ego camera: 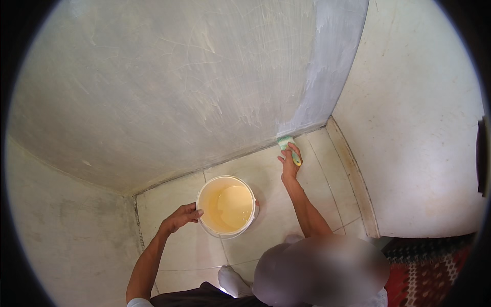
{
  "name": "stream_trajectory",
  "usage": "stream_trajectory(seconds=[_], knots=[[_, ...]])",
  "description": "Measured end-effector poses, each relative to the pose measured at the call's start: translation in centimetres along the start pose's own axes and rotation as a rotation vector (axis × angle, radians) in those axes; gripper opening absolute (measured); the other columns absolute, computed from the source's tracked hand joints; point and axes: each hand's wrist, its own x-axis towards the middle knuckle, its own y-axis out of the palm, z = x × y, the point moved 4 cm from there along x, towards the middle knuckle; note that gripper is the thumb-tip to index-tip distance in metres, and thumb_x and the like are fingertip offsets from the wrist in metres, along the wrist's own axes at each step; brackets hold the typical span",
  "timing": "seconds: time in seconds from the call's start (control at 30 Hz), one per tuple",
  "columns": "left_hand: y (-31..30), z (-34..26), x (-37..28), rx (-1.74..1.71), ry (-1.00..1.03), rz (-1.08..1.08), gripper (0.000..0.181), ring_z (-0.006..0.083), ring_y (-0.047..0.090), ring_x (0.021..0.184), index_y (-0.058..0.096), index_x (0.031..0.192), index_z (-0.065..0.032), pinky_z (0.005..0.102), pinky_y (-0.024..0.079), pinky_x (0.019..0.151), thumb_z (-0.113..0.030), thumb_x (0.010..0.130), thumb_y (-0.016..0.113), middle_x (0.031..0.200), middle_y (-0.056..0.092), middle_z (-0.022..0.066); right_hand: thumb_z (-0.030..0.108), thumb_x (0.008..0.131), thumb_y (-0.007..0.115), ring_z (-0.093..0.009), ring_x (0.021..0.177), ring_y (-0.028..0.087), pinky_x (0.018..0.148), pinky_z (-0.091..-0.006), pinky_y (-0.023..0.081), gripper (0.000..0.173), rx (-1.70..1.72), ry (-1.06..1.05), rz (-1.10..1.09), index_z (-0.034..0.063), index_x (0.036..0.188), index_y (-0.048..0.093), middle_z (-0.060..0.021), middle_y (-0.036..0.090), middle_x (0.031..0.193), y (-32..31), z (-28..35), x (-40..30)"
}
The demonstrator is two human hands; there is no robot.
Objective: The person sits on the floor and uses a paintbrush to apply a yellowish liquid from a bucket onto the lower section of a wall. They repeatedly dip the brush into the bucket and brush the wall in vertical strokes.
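Observation:
My right hand (290,161) grips a paintbrush (296,158) with a green and yellow handle. Its bristles touch the foot of the grey wall (184,84), just above the floor joint. A paler, wet-looking strip (326,61) runs up the wall's right side from near the brush. With my left hand (182,218) I hold the rim of a white plastic bucket (226,235), thumb over the edge. Inside the bucket is a pale yellowish liquid (236,207). Whether the bucket rests on the floor or is lifted, I cannot tell.
Cream floor tiles (264,215) lie below. A second wall (73,226) meets the grey one at the left corner. On the right stands a white wall (422,115) with a tile skirting (355,180). A red patterned textile (425,272) lies at lower right, near my foot (234,282).

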Motion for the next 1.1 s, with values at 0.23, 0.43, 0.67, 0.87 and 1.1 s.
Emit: stream_trajectory(seconds=[0.23, 0.43, 0.67, 0.87, 1.1], knots=[[0.1, 0.3, 0.0, -0.014, -0.017, -0.013, 0.061, 0.0203, 0.056, 0.119, 0.053, 0.14, -0.0092, 0.0393, 0.044, 0.103, -0.048, 0.094, 0.064, 0.128, 0.063, 0.0072, 0.018, 0.1, 0.056, -0.023, 0.116, 0.057, 0.093, -0.0404, 0.053, 0.036, 0.156, 0.013, 0.147, 0.0136, 0.135, 0.049, -0.0104, 0.055, 0.127, 1.4, 2.8, -0.8], [0.3, -0.1, -0.2, -0.023, 0.021, -0.012, 0.059, 0.0223, 0.056, 0.12, 0.052, 0.14, -0.0049, 0.0407, 0.044, 0.104, -0.045, 0.097, 0.06, 0.13, 0.062, 0.0105, 0.017, 0.102, 0.053, -0.023, 0.122, 0.055, 0.097, -0.0414, 0.052, 0.036, 0.448, -0.035, 0.223, 0.0108, 0.136, 0.045, -0.0114, 0.051, 0.134, 2.0, 5.4, -2.1], [0.3, -0.4, -0.2, -0.048, 0.008, -0.013, 0.058, 0.0194, 0.056, 0.118, 0.053, 0.14, -0.0073, 0.0389, 0.044, 0.102, -0.043, 0.096, 0.063, 0.127, 0.064, 0.0056, 0.016, 0.098, 0.058, -0.025, 0.119, 0.056, 0.093, -0.0428, 0.053, 0.033, 0.253, 0.048, 0.104, 0.0126, 0.13, 0.05, -0.0107, 0.053, 0.131, -1.1, -1.4, 0.3], [0.3, -0.7, -0.3, -0.011, 0.028, -0.006, 0.062, 0.0229, 0.057, 0.119, 0.051, 0.141, -0.0041, 0.04, 0.045, 0.104, -0.046, 0.096, 0.061, 0.129, 0.062, 0.0119, 0.008, 0.094, 0.062, -0.023, 0.111, 0.058, 0.086, -0.0401, 0.057, 0.028, 0.158, 0.084, -0.048, 0.0098, 0.121, 0.058, -0.0101, 0.055, 0.124, -1.0, -0.7, -1.0], [0.3, -0.1, -0.1, -0.018, 0.02, -0.017, 0.061, 0.023, 0.057, 0.119, 0.052, 0.141, -0.0043, 0.0405, 0.045, 0.104, -0.045, 0.097, 0.061, 0.129, 0.063, 0.0119, 0.016, 0.098, 0.061, -0.021, 0.115, 0.057, 0.089, -0.0402, 0.054, 0.028, 0.234, -0.049, 0.154, 0.0095, 0.124, 0.054, -0.0094, 0.055, 0.125, 5.5, 6.6, -3.3]])
